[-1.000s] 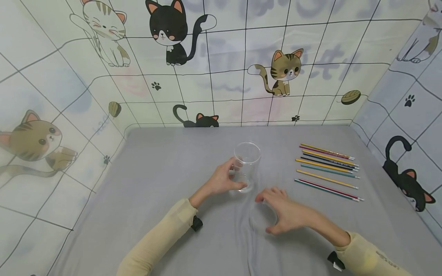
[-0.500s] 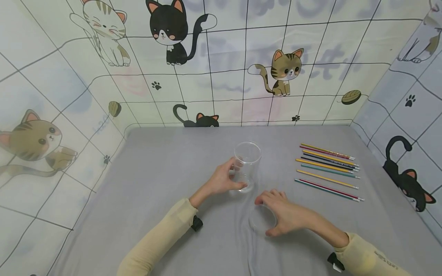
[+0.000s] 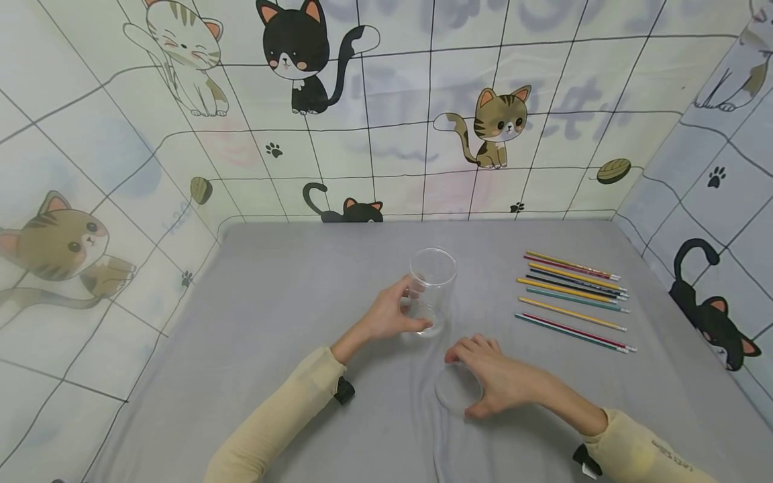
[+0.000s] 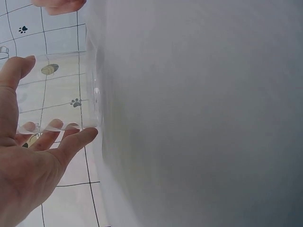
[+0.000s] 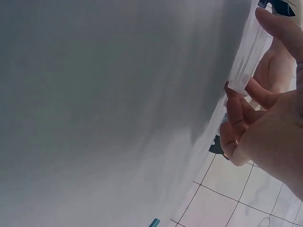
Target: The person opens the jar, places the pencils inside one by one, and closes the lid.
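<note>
A clear cylindrical jar (image 3: 437, 295) stands upright and open-topped near the middle of the table. My left hand (image 3: 388, 315) grips its left side, low down, with thumb and fingers spread around the wall. In the left wrist view the jar (image 4: 59, 94) sits between thumb and fingers, its base against the cloth. Closer to me, my right hand (image 3: 504, 376) holds a clear round lid (image 3: 457, 390) by its edge between thumb and fingers. From the right wrist, the lid (image 5: 247, 59) shows edge-on as a shallow rim, close to the cloth.
Several pencils (image 3: 574, 300) in yellow, red, black and teal lie in a loose row on the right of the table. Grey cloth (image 3: 290, 282) covers the tabletop, with a crease running toward me near the lid. A cat-printed curtain (image 3: 398, 100) surrounds the back and sides.
My right hand and the lid have shifted very slightly toward me. The left hand and the jar have stayed in place.
</note>
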`<state>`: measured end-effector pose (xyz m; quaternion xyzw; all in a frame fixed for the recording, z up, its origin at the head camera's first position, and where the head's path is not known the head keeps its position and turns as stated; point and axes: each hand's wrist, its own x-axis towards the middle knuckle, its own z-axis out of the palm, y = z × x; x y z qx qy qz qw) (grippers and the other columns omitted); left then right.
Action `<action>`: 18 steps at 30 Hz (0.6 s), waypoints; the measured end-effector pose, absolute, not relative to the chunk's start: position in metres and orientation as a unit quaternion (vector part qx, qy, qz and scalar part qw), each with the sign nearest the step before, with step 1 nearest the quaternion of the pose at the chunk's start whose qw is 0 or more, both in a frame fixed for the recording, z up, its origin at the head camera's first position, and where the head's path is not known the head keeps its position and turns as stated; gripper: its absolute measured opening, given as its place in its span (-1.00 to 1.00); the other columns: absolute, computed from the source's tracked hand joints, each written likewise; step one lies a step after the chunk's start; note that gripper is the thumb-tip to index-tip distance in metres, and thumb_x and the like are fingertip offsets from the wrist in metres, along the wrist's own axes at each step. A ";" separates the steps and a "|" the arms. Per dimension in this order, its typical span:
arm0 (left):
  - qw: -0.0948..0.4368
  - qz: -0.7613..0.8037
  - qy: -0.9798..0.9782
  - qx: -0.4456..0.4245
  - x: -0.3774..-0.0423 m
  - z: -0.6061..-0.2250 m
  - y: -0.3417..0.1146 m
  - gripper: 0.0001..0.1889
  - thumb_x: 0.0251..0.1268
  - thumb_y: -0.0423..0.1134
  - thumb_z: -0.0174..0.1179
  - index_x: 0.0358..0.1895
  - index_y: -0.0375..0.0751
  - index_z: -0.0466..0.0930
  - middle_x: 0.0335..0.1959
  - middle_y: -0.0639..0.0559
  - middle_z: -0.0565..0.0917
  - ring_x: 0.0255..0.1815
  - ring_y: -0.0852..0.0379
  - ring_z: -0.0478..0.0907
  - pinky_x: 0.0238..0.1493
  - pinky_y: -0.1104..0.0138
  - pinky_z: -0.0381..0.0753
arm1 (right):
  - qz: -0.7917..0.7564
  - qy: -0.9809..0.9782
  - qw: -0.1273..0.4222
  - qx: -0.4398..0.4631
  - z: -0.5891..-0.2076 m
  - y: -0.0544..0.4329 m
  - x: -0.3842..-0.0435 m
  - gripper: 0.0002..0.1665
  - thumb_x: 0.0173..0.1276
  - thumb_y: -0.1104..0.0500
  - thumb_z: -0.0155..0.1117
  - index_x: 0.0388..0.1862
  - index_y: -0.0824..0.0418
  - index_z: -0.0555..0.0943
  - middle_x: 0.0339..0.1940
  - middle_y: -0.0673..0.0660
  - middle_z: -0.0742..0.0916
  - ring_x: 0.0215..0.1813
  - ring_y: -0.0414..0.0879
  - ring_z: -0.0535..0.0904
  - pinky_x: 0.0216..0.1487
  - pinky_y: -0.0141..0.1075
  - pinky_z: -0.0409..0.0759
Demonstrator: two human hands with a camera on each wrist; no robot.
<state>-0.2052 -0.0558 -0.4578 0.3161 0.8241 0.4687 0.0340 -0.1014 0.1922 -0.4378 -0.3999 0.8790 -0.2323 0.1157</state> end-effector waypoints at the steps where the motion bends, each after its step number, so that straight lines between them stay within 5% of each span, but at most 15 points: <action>1: 0.033 0.469 0.824 0.316 -0.205 -0.458 -0.056 -0.29 -0.01 -0.26 0.53 0.24 -0.16 0.38 0.14 -0.21 0.57 0.14 -0.12 0.57 -0.01 0.24 0.66 | -0.230 0.879 0.117 -0.400 -0.438 0.192 -0.101 -0.14 -0.16 0.02 0.68 0.12 0.19 0.45 0.04 -0.02 0.51 0.05 -0.12 0.28 0.00 -0.07 0.28; 18: 0.042 0.461 0.829 0.314 -0.206 -0.459 -0.056 -0.28 0.00 -0.27 0.53 0.26 -0.17 0.37 0.18 -0.21 0.55 0.16 -0.07 0.56 0.00 0.26 0.66 | -0.210 0.886 0.119 -0.397 -0.442 0.190 -0.102 -0.12 -0.22 -0.02 0.73 0.08 0.16 0.47 -0.01 -0.04 0.49 0.01 -0.13 0.27 -0.05 -0.13 0.25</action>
